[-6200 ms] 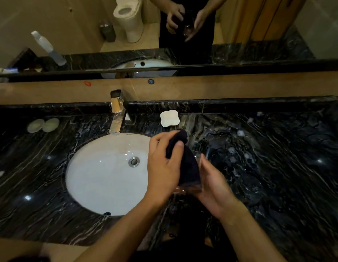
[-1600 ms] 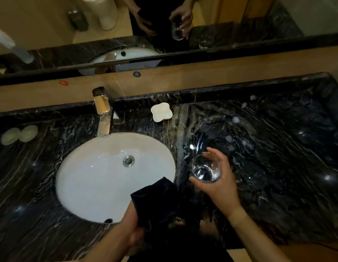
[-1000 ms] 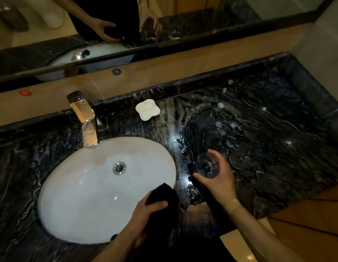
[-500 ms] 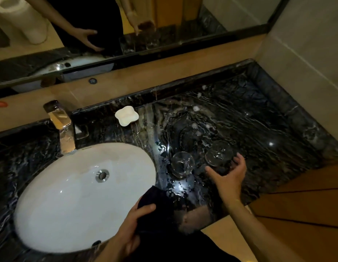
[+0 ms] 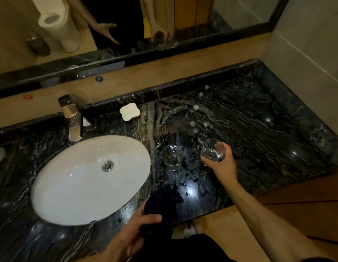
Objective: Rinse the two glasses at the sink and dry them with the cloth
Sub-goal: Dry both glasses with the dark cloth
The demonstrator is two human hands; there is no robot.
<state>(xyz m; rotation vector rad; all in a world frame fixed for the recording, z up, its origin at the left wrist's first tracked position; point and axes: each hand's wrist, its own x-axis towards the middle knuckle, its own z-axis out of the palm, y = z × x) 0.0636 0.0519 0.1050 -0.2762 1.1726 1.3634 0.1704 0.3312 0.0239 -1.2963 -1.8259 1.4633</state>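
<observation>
A big black marble tabletop [image 5: 259, 129] with white streaks fills most of the view, and its back edge meets a tan ledge under a wide mirror [image 5: 164, 19]. A white oval sink [image 5: 73, 186] is set into the left part of the tabletop, with a round metal drain [image 5: 107, 166] in its middle. A shiny square tap [image 5: 71, 118] stands at the back edge, just behind the sink. A small white soap dish [image 5: 129, 111] sits near the back edge, to the right of the tap. Water drops shine on the tabletop between the sink and the front edge. The left hand [image 5: 134, 235] is at the front edge, close to the sink's right side, and its thumb and fingers are curled around a dark cloth [image 5: 162, 210] bunched up in it. The right hand [image 5: 224, 165] reaches over the middle of the tabletop, and its fingers [image 5: 225, 148] are wrapped around a clear glass [image 5: 211, 151], which is tilted. I cannot tell if this glass touches the tabletop or is lifted off it. A second clear glass [image 5: 172, 157] stands upright on the wet tabletop, just right of the sink and beside the held glass, not touching it. The mirror shows a white toilet paper roll [image 5: 56, 25] and the person's arms.
</observation>
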